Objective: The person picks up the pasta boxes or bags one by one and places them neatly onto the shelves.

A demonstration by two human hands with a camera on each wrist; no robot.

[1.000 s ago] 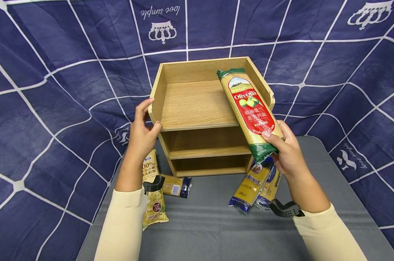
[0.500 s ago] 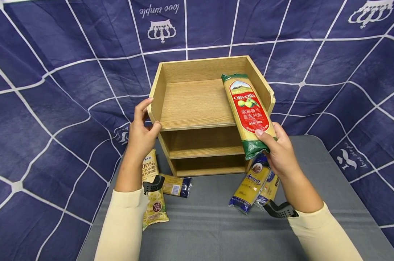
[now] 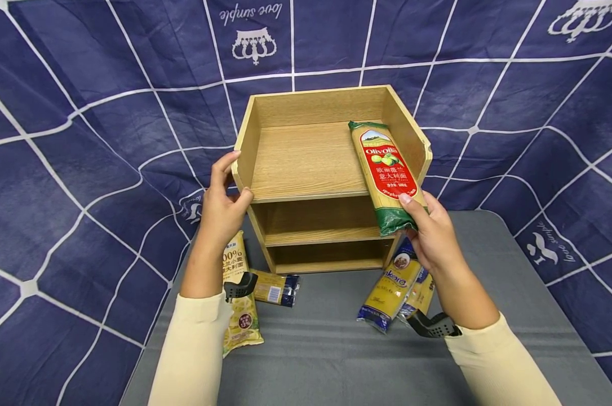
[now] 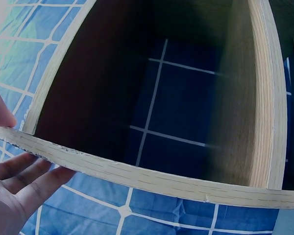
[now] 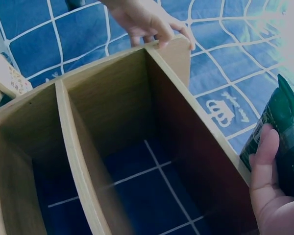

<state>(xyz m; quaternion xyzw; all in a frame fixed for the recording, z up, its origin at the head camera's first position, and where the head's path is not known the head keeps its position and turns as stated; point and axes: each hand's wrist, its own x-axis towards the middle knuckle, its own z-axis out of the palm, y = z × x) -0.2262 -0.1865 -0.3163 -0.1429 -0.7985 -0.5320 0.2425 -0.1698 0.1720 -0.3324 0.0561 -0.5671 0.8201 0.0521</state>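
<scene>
Farthest left, beyond the left grip (image 3: 224, 203), hangs a blue cloth (image 3: 78, 186) crossed by white lines. The left grip is clamped on the left side wall of a wooden shelf unit (image 3: 306, 160), thumb on one face and fingers on the other. Below this grip, partly hidden by the forearm and a black wristband (image 3: 239, 286), a long yellow pack (image 3: 242, 330) lies on the grey worktop (image 3: 316, 349). Just right of that, lower than the grip, lies a yellow-and-blue pack with a barcode (image 3: 275, 288).

The shelf unit stands between the two grips, its top board bordered by raised walls. Ahead and to the left of the right grip (image 3: 433, 234), the green-ended Olivoilà spaghetti pack (image 3: 384, 169) slants over the board's right part, its near end past the front edge; whether its far end touches the board I cannot tell. The right grip is closed around that near end, thumb on top.

Below the right grip, two overlapping blue-ended spaghetti packs (image 3: 389, 293) lie on the worktop.
</scene>
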